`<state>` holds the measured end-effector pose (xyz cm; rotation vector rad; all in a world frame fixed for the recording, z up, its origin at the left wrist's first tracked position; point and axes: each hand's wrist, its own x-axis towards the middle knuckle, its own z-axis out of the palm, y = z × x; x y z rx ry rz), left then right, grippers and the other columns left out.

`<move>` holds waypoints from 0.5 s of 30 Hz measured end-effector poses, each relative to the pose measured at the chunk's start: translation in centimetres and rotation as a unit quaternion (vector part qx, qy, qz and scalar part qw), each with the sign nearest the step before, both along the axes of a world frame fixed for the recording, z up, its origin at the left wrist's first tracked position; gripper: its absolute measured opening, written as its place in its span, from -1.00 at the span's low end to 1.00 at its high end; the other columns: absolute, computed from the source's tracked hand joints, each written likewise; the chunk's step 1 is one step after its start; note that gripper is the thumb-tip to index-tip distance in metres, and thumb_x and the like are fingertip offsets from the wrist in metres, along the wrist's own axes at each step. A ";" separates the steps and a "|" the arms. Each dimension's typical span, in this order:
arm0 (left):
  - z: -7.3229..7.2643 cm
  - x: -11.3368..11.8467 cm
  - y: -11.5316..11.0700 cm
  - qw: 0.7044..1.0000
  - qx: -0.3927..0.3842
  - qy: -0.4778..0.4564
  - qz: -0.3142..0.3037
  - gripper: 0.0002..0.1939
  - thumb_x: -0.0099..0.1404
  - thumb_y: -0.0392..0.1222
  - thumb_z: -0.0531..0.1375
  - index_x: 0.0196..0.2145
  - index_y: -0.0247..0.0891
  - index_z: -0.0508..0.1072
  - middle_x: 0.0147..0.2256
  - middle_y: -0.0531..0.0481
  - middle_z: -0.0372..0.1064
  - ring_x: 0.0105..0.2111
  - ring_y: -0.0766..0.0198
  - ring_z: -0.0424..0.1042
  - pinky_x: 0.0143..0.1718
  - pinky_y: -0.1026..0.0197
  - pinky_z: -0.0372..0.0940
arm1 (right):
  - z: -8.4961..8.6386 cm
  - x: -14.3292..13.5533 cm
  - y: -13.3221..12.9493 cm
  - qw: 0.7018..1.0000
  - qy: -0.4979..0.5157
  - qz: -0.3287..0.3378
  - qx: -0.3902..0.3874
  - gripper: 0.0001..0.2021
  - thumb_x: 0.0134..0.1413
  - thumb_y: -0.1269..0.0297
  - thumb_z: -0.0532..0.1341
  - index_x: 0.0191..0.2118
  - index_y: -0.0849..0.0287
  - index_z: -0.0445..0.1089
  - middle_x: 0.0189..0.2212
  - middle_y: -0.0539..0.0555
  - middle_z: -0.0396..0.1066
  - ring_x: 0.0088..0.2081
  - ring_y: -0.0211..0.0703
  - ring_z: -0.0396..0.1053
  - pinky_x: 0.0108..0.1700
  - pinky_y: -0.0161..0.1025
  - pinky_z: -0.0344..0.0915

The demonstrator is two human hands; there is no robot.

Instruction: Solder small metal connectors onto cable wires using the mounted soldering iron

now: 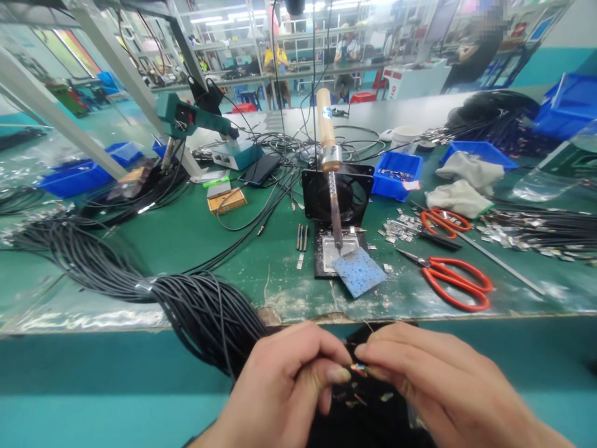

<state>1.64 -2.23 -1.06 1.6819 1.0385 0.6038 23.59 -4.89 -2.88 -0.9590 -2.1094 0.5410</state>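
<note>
In front of the bench edge, my left hand (293, 379) and my right hand (429, 367) meet fingertip to fingertip, both closed in a pinch. Between them shows a tiny bundle of coloured wires (358, 368), with red, blue and white visible. Its ends are mostly covered by my fingers. A thick bundle of black cables (200, 311) hangs over the edge beside my left hand. Further wire tips, blurred, lie below my hands against dark cloth. Past my fingertips on the bench are a blue sponge (359, 274) and a soldering iron (332, 162) standing tip-down near it.
Orange-handled scissors (459, 283) and a second pair (445, 221) lie at the right, near loose metal connectors (401, 227). A black fan (321, 196) stands behind the iron. Blue bins (396, 177), gloves (461, 199) and a green tool (191, 118) are farther back. People are in the background.
</note>
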 end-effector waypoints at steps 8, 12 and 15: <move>0.0 0.0 0.1 1.000 -0.003 0.010 -0.004 -0.79 0.42 -0.30 0.14 -0.34 -0.23 0.54 -0.55 0.11 0.34 -0.59 0.37 0.35 -0.49 0.35 0.25 | 0.0 0.2 0.0 1.000 -0.002 0.012 -0.008 -0.74 0.33 0.58 0.08 -0.06 0.16 0.43 -0.24 0.05 0.59 -0.26 -0.25 0.54 -0.21 -0.38 0.46; 0.0 0.1 0.1 1.000 -0.012 0.006 -0.005 -0.80 0.42 -0.29 0.14 -0.32 -0.23 0.54 -0.55 0.12 0.34 -0.60 0.39 0.33 -0.46 0.34 0.27 | -0.3 0.3 0.0 1.000 -0.004 0.004 -0.005 -0.73 0.30 0.60 0.09 -0.05 0.17 0.44 -0.24 0.04 0.59 -0.25 -0.27 0.54 -0.18 -0.38 0.45; -0.1 0.0 0.1 1.000 -0.017 0.002 -0.008 -0.81 0.42 -0.30 0.14 -0.32 -0.23 0.54 -0.56 0.14 0.33 -0.63 0.41 0.28 -0.46 0.34 0.27 | -0.3 0.3 0.1 1.000 -0.009 0.007 -0.001 -0.74 0.32 0.59 0.07 -0.07 0.16 0.43 -0.25 0.05 0.59 -0.26 -0.24 0.54 -0.21 -0.36 0.45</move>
